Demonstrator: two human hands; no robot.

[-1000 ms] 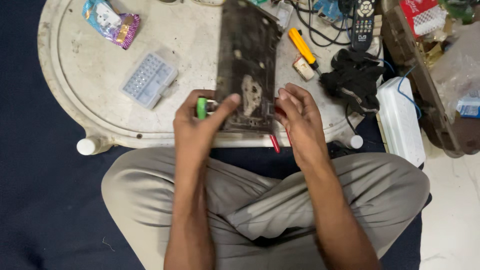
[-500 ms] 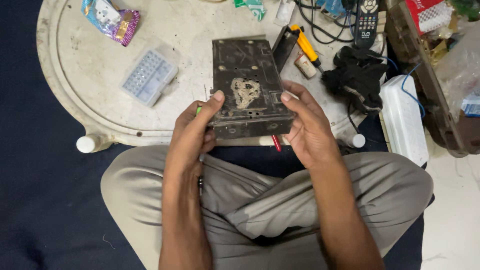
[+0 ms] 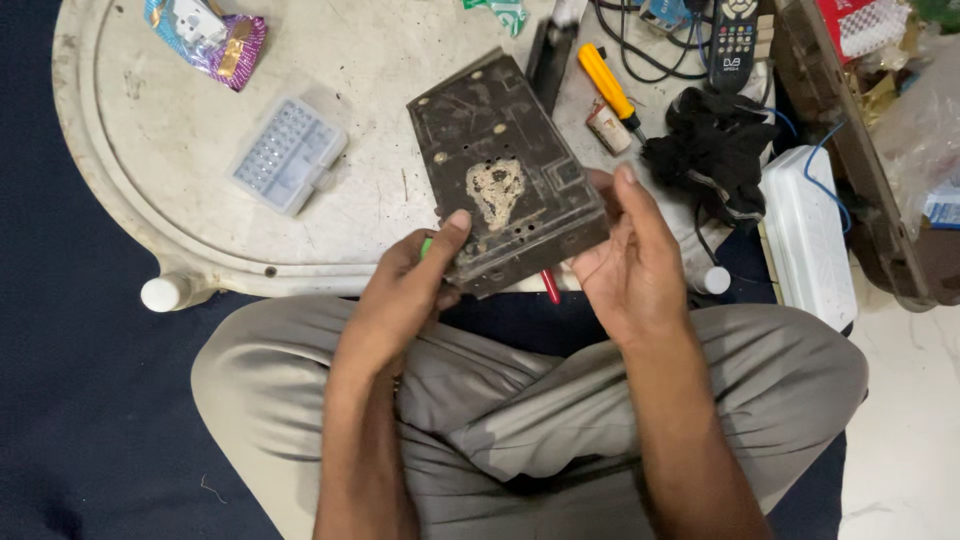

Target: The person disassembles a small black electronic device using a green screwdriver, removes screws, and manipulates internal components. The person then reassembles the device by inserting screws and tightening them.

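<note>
Left hand [image 3: 405,290] and right hand [image 3: 630,260] clasp the dark metal chassis [image 3: 505,170] by its edges; its underside is hidden.

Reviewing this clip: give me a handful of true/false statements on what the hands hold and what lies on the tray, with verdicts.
1. Both hands hold the dark metal chassis. True: the left hand grips its near edge and the right hand its side.
2. The clear plastic parts box lies right of the chassis. False: it lies left of it.
3. A yellow-handled screwdriver lies on the round white tray. True.
4. The chassis lies flat on the tray. False: it is lifted and tilted.
5. The black cloth covers the chassis. False: it lies apart, to the right.
</note>
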